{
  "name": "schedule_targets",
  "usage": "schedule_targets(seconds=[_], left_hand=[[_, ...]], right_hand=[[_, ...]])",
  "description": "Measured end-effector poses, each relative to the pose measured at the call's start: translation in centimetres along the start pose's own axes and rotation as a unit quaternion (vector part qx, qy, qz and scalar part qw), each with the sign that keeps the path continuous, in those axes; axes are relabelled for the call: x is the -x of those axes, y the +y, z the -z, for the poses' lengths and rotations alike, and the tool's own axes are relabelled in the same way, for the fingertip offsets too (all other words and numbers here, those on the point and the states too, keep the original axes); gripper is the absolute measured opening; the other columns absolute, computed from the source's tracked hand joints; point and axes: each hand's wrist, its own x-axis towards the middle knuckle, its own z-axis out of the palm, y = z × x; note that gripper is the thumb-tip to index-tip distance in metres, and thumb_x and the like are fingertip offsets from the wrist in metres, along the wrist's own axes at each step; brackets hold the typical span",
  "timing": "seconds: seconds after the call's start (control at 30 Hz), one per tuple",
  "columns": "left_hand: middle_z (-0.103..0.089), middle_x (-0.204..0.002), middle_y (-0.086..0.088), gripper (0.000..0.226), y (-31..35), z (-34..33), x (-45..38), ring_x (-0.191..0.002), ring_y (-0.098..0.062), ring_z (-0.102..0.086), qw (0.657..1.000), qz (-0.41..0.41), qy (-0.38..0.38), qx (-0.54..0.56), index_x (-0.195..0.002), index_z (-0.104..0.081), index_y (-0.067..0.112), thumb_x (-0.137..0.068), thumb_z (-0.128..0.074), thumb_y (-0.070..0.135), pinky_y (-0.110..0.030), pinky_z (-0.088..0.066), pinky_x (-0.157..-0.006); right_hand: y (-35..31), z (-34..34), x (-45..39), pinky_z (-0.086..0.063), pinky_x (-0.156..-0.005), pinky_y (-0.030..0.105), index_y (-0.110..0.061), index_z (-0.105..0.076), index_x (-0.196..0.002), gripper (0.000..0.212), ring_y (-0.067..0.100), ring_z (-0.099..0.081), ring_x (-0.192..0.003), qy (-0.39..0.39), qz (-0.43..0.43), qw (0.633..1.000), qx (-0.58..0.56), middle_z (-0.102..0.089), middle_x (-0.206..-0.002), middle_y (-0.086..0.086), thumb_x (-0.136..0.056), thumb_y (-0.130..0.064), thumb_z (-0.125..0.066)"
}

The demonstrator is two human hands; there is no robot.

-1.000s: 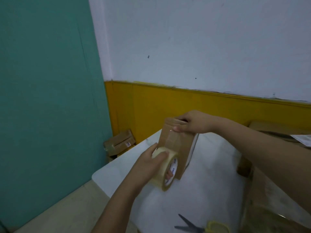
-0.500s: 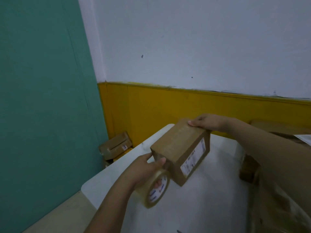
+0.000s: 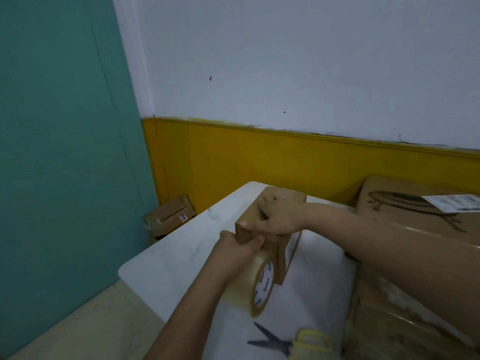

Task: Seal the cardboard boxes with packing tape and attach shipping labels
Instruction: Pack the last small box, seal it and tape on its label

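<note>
Since half a second before, the small cardboard box (image 3: 270, 229) had been turned, and the right hand (image 3: 279, 216) had slid across its top. Beside that box on the white table (image 3: 166, 258) sat a big box (image 3: 415, 294) wrapped in shiny tape, with a paper label (image 3: 453, 202) on top. The right hand lay over the small box, thumb and fingers curled round it. The left hand (image 3: 237, 249) gripped the clear packing tape roll (image 3: 253, 283), which touched the near side of the small box. Nearer than the roll lay yellow-handled scissors (image 3: 293, 342). Past the table's far edge, another box (image 3: 170, 215) sat on the floor.
</note>
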Motion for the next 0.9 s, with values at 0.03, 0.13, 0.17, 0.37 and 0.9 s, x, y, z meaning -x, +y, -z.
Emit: schedule_targets(seconds=[0.03,0.13,0.17,0.37,0.9], left_hand=[[-0.052,-0.122,-0.005,0.072,-0.2,-0.1,0.4,-0.103,-0.022,-0.055,1.0,-0.003,-0.004,0.017,-0.143,-0.036,0.016,-0.091,-0.058,0.06,-0.034,-0.045,-0.081],[-0.048,-0.147,-0.007,0.076,-1.3,-0.8,1.8,-0.123,-0.026,-0.054,0.999,-0.032,0.01,0.014,-0.155,-0.026,0.021,-0.095,-0.057,0.055,-0.034,-0.046,-0.09],[-0.041,-0.155,-0.007,0.08,-1.6,-1.0,2.2,-0.133,-0.028,-0.049,0.999,-0.04,0.027,0.003,-0.158,-0.022,0.021,-0.095,-0.057,0.055,-0.036,-0.045,-0.097],[-0.045,-0.151,-0.016,0.064,0.2,-1.0,2.6,-0.136,-0.031,-0.046,0.996,-0.039,0.016,-0.073,-0.149,-0.038,0.008,-0.1,-0.052,0.047,-0.039,-0.038,-0.109],[-0.078,-0.087,-0.004,0.023,5.0,4.7,7.7,-0.074,-0.016,-0.072,0.967,-0.196,-0.018,0.16,-0.105,-0.075,0.017,-0.101,-0.057,0.031,-0.028,-0.058,-0.067]], right_hand=[[-0.1,-0.3,0.6,-0.018,-0.12,0.049,-0.016,-0.022,-0.156,0.101,0.033,-0.019,-0.148,-0.026,-0.003,1.0,0.008,-0.014,-0.163,0.015,-0.082,-0.085,-0.023],[0.2,-1.1,1.4,-0.005,-0.122,0.048,-0.015,0.008,-0.157,0.104,0.031,0.006,-0.152,-0.021,0.013,1.0,-0.011,0.015,-0.164,0.008,-0.086,-0.081,-0.029],[0.3,-1.0,1.4,-0.008,-0.121,0.048,-0.016,0.007,-0.158,0.101,0.032,0.003,-0.152,-0.016,0.022,1.0,-0.009,0.012,-0.165,0.008,-0.088,-0.079,-0.029],[-0.9,-2.3,1.5,-0.024,-0.115,0.051,-0.013,-0.013,-0.158,0.078,0.035,-0.021,-0.146,0.069,0.006,0.996,0.058,-0.012,-0.164,0.013,-0.099,-0.061,-0.029],[2.8,4.9,4.7,-0.041,-0.067,0.026,-0.028,-0.066,-0.124,0.048,0.015,-0.057,-0.088,0.086,0.034,0.989,-0.118,-0.067,-0.104,-0.006,-0.099,-0.057,-0.038]])
